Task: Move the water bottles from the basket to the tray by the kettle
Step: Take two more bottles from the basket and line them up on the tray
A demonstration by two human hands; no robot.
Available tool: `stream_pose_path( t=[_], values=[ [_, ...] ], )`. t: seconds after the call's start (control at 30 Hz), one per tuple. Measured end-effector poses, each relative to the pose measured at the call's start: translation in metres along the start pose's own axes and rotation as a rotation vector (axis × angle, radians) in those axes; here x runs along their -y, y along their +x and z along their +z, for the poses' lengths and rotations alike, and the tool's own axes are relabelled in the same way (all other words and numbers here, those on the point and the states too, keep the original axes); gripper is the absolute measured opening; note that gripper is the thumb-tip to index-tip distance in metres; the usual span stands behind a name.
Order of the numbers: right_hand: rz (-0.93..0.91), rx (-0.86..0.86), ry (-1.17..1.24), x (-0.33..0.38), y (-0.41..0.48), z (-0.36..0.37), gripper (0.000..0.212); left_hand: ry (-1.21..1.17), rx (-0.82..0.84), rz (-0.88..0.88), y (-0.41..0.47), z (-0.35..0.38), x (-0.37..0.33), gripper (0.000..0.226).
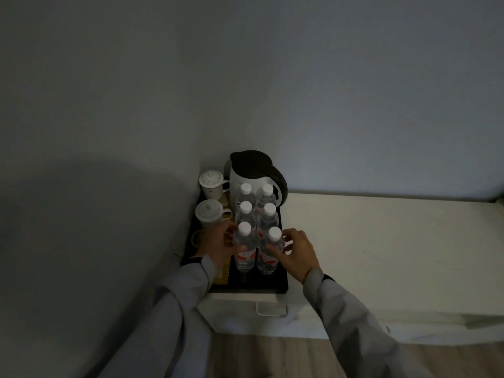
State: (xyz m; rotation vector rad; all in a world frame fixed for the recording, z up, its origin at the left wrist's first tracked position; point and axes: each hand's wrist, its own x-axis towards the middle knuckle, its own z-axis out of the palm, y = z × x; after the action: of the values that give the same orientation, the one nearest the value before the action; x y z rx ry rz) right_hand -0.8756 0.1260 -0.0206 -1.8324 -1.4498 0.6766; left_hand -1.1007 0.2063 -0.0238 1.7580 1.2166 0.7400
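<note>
Black and shallow, the tray (283,285) is set on a white cabinet (234,309) in a dim corner, hard against the wall (109,214) on its left. Six bottles (266,214) with white caps are stood upright on it in two rows of three, just in front of the kettle (253,173). The nearest left bottle (244,246) is grasped by the left hand (215,246), fingers curled round its shoulder. The nearest right bottle (270,251) is touched by the fingers of the right hand (297,252); whether they fully close on it cannot be told in this light. Two lidded cups (211,184) are kept at the tray's left side, close beside the bottles, and what may be a small dish (197,238) is half hidden behind the left hand. A drawer handle (271,309) is seen below the tray.
</note>
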Motion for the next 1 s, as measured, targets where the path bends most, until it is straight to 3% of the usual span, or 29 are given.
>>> stream_pose_path(
  t=[0.47,0.83,1.0],
  values=[
    [-0.077,0.093,-0.007,0.001,0.013,0.0,0.051,0.056,-0.094,0.04,-0.002,0.005,0.0,0.038],
    [-0.022,0.085,0.0,0.004,0.013,0.008,0.051,0.131,0.029,0.086,0.007,-0.004,-0.004,0.038],
    [-0.007,0.066,-0.008,0.011,0.011,0.009,0.047,0.145,-0.033,0.131,0.002,0.005,-0.005,0.037]
  ],
)
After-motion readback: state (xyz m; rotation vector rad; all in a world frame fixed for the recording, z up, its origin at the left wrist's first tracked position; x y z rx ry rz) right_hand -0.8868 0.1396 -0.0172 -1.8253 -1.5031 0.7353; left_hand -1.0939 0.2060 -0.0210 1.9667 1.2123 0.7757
